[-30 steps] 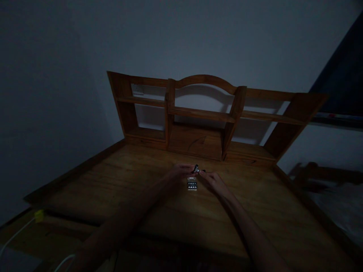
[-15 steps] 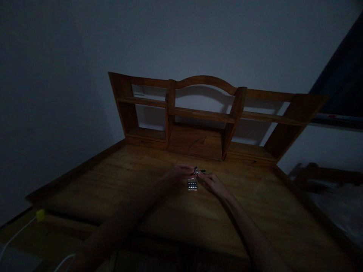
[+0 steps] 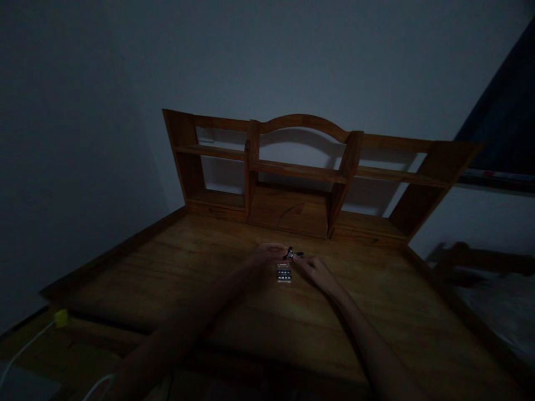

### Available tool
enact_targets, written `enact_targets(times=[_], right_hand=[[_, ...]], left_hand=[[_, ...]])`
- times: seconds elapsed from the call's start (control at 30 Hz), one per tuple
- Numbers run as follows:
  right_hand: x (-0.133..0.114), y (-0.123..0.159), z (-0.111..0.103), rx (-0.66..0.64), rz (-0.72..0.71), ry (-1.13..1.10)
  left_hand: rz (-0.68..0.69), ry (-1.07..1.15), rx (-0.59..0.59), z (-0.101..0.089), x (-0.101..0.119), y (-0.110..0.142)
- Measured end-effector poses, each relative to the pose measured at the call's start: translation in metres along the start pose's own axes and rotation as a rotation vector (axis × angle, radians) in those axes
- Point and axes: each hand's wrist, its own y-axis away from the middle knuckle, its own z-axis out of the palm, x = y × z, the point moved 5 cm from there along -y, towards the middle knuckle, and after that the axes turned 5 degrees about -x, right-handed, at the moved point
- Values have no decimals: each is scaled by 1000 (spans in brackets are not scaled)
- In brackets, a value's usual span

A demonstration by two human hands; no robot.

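Observation:
Both of my hands meet over the middle of a wooden desk [image 3: 175,267]. My left hand [image 3: 270,252] is closed on the left side of a small black and silvery object [image 3: 290,253], too small and dim to name. My right hand [image 3: 311,266] pinches the same object from the right, and a dark end of it sticks out above those fingers. Just below the hands, on the desktop, lies a small box [image 3: 284,274] with two dark rows of bright pieces. Its far edge is close to my left fingertips.
A wooden shelf unit [image 3: 298,167] rises along the desk's back edge against the wall. At the lower left hangs a white cable [image 3: 27,345] near a yellow tag [image 3: 61,318]. A dark curtain [image 3: 505,122] is at the upper right. The room is dim.
The hands stay together on the small object, which has turned slightly; its dark end shows a little more. The whole view has shifted slightly.

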Motion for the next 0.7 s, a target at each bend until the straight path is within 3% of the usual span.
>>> enact_targets(times=[0.27,0.7], right_hand=[[3,0,-2,14,-10,74],[2,0,-4,42,26,22]], left_hand=[[-8,-40,7,-10,-8,-11],[-5,-48,11,5,9,6]])
